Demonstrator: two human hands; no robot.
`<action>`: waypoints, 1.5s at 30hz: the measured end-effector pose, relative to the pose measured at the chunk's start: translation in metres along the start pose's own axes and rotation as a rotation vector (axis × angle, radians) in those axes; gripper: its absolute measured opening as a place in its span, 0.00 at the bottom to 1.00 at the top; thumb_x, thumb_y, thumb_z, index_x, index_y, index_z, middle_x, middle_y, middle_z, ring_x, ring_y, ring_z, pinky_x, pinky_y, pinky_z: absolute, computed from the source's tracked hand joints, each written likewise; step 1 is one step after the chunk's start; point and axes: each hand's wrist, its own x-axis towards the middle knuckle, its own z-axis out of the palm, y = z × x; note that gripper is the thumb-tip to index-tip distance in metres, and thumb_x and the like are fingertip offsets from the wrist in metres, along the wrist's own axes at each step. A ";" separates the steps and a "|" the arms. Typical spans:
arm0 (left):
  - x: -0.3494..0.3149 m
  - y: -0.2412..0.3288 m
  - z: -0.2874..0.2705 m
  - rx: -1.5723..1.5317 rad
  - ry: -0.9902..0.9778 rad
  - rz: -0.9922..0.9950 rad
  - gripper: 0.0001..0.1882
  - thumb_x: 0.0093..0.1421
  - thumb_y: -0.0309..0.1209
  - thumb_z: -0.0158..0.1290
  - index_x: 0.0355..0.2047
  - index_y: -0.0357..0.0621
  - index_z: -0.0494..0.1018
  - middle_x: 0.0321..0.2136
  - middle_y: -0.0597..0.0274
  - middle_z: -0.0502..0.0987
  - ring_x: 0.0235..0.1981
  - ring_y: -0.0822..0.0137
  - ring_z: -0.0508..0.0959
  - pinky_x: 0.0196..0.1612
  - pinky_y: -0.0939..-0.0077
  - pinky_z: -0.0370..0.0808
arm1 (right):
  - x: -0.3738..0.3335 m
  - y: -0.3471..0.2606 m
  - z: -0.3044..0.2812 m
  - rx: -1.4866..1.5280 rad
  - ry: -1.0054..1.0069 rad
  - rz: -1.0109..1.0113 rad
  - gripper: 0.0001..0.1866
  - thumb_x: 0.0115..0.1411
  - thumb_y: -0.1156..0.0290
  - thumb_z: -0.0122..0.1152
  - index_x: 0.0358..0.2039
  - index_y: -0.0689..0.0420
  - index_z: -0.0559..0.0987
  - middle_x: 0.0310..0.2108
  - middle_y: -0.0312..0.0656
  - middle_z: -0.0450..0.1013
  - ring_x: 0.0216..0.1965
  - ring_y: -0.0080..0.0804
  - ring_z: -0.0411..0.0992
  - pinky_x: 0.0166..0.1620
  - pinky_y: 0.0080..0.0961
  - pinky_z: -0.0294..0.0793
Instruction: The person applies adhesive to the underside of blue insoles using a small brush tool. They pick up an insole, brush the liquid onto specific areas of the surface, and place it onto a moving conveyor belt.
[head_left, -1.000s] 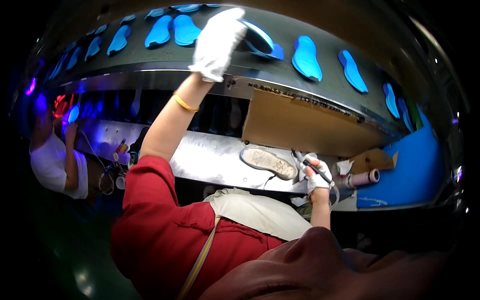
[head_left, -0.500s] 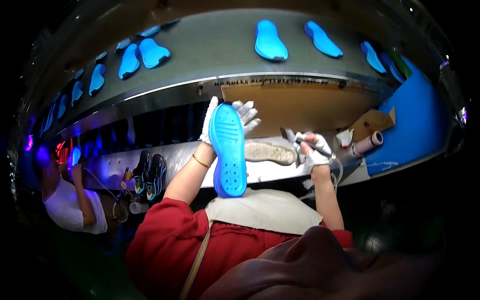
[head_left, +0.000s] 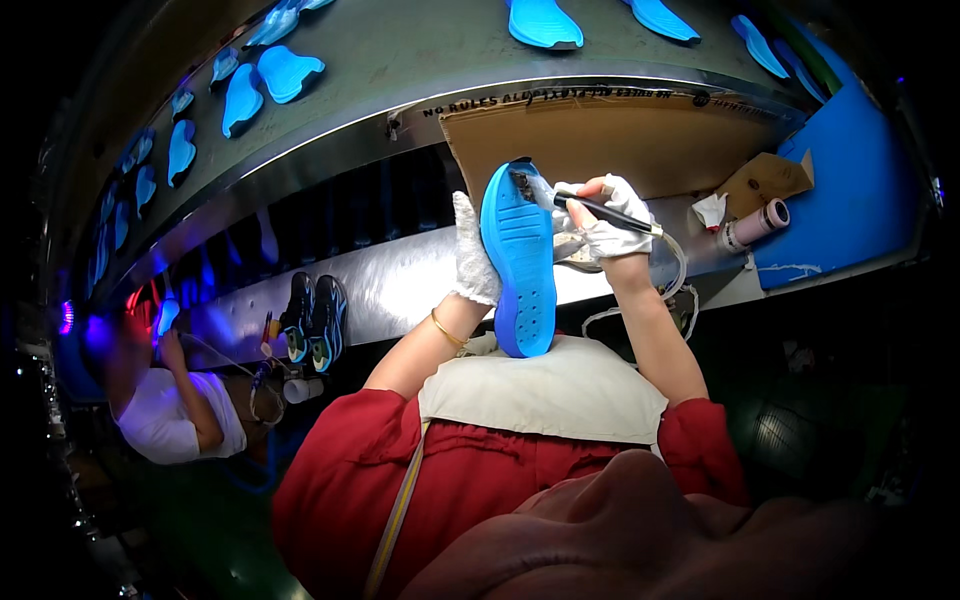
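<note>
A bright blue shoe sole (head_left: 522, 270) stands upright in front of me, its heel end resting against my beige apron (head_left: 540, 400). My left hand (head_left: 474, 250), in a white glove, grips it from behind and along its left edge; most of those fingers are hidden by the sole. In my gloved right hand (head_left: 610, 215) is a brush with a black handle (head_left: 620, 215) and a tube running from its end. Its dark bristles touch the sole's inner face near the top. Behind my right hand, a grey-beige sole (head_left: 580, 258) lies on the metal bench, partly covered.
A conveyor belt (head_left: 420, 70) with several blue soles runs along the far side. Cardboard (head_left: 640, 140) leans below it. A pink bottle (head_left: 757, 224) stands right by a blue panel (head_left: 860, 190). Left are dark shoes (head_left: 326, 320) and a seated co-worker (head_left: 170, 410).
My right hand has brought the brush leftward and up from the bench onto the top of the blue sole. The sole and my left hand have shifted right.
</note>
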 end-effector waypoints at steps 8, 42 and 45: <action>0.014 -0.011 0.005 0.106 0.056 0.058 0.42 0.60 0.68 0.45 0.63 0.49 0.63 0.56 0.50 0.72 0.55 0.56 0.75 0.59 0.58 0.75 | -0.011 -0.004 0.038 0.060 0.096 -0.043 0.09 0.61 0.80 0.63 0.40 0.60 0.74 0.37 0.41 0.78 0.31 0.20 0.76 0.35 0.16 0.76; -0.015 -0.016 -0.010 0.281 0.090 -0.142 0.56 0.50 0.79 0.37 0.66 0.46 0.57 0.57 0.49 0.70 0.53 0.53 0.75 0.57 0.55 0.75 | -0.061 0.001 -0.005 0.130 -0.007 0.299 0.07 0.60 0.82 0.62 0.38 0.61 0.75 0.42 0.48 0.78 0.31 0.25 0.78 0.34 0.20 0.79; -0.001 -0.013 -0.003 0.206 0.049 -0.109 0.61 0.44 0.82 0.40 0.65 0.46 0.58 0.55 0.49 0.71 0.52 0.52 0.75 0.57 0.53 0.75 | -0.055 -0.002 0.000 -0.007 -0.093 0.136 0.08 0.59 0.82 0.63 0.38 0.60 0.75 0.40 0.46 0.78 0.30 0.23 0.78 0.34 0.19 0.79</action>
